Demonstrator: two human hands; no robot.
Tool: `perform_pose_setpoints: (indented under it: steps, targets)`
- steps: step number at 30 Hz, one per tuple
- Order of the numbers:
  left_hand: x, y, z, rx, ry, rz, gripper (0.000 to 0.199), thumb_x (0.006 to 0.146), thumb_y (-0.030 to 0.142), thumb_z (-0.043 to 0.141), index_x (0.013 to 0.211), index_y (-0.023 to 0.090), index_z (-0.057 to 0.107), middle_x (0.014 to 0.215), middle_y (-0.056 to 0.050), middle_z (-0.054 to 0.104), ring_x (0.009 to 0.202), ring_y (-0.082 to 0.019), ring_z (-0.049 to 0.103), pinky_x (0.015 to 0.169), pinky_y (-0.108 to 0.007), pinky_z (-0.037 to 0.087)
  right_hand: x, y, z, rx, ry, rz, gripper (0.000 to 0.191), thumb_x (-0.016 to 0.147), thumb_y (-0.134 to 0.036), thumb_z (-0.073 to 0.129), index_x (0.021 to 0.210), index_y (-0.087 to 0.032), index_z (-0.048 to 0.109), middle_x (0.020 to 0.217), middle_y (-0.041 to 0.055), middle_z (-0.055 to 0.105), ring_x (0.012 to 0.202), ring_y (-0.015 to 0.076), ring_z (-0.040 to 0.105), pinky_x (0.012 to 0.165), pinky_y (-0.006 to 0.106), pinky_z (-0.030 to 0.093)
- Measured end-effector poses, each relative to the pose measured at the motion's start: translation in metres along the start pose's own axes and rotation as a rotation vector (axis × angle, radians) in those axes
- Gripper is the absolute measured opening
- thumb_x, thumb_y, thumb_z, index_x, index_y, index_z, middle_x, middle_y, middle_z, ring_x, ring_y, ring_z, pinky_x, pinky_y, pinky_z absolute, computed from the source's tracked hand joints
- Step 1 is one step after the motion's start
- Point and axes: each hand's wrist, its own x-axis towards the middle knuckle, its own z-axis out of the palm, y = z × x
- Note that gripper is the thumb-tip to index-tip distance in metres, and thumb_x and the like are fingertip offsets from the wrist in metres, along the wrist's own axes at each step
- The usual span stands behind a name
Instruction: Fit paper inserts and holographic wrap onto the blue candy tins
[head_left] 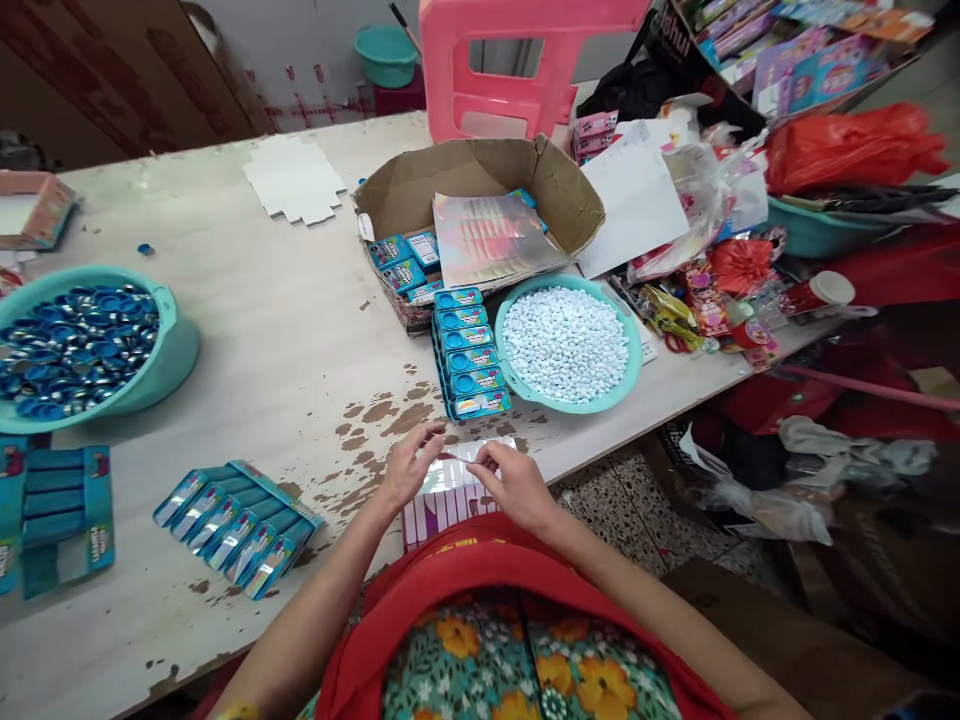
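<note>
My left hand (411, 463) and my right hand (511, 480) are close together at the table's front edge. Both have their fingers pinched on a small thin strip between them, too small to make out. Under it lie a clear sheet (491, 450) and a purple-and-white striped card (442, 512). Just beyond my hands stands a row of blue printed boxes (472, 355) with round recesses in their tops. Right beside that row is a turquoise basin (636, 352) full of small white pellets (566, 343).
A cardboard box (409, 180) holding blue packs stands behind the row. At left are a basin (176, 350) of blue caps and blue box groups (240, 525). A pink stool (450, 90) stands at the back; bags and packets (742, 265) crowd the right.
</note>
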Motion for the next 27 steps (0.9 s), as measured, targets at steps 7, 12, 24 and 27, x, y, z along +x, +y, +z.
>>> perform_pose_setpoints:
  steps: [7, 12, 24, 27]
  targets:
    - [-0.005, 0.058, -0.010, -0.141, -0.281, -0.024, 0.030, 0.084, 0.041, 0.051, 0.080, 0.016, 0.067, 0.062, -0.002, 0.060, 0.062, -0.014, 0.055, 0.063, -0.025, 0.044, 0.013, -0.028, -0.044, 0.257, 0.021, 0.170, 0.018, 0.083, -0.035, 0.057, 0.076, -0.020, 0.061, 0.068, -0.0006, 0.063, 0.062, 0.0140, 0.056, 0.058, 0.024, 0.040]
    - [0.017, 0.088, -0.032, -0.132, -0.238, -0.028, 0.036, 0.084, 0.039, 0.050, 0.113, 0.019, 0.058, 0.059, 0.002, 0.057, 0.050, -0.010, 0.051, 0.050, -0.021, 0.040, 0.056, -0.031, -0.063, 0.183, 0.068, 0.149, 0.019, 0.079, -0.035, 0.060, 0.068, -0.019, 0.062, 0.062, -0.0023, 0.062, 0.056, 0.0120, 0.053, 0.053, 0.023, 0.037]
    - [0.071, 0.059, -0.017, -0.163, -0.120, -0.055, 0.019, 0.086, 0.034, 0.043, 0.099, 0.022, 0.036, 0.057, 0.009, 0.051, 0.038, -0.007, 0.042, 0.042, -0.018, 0.031, 0.109, -0.020, -0.066, -0.259, 0.143, 0.248, 0.012, 0.074, -0.031, 0.060, 0.071, -0.019, 0.058, 0.063, -0.0012, 0.062, 0.060, 0.0144, 0.054, 0.056, 0.025, 0.030]
    - [0.064, 0.051, -0.002, 0.114, 0.140, -0.074, 0.015, 0.086, 0.035, 0.043, 0.093, 0.021, 0.039, 0.060, 0.006, 0.052, 0.046, -0.010, 0.048, 0.049, -0.020, 0.033, 0.099, -0.009, -0.062, -0.195, 0.286, 0.277, 0.025, 0.072, -0.039, 0.064, 0.085, -0.020, 0.054, 0.064, -0.0035, 0.058, 0.060, 0.0144, 0.054, 0.058, 0.025, 0.032]
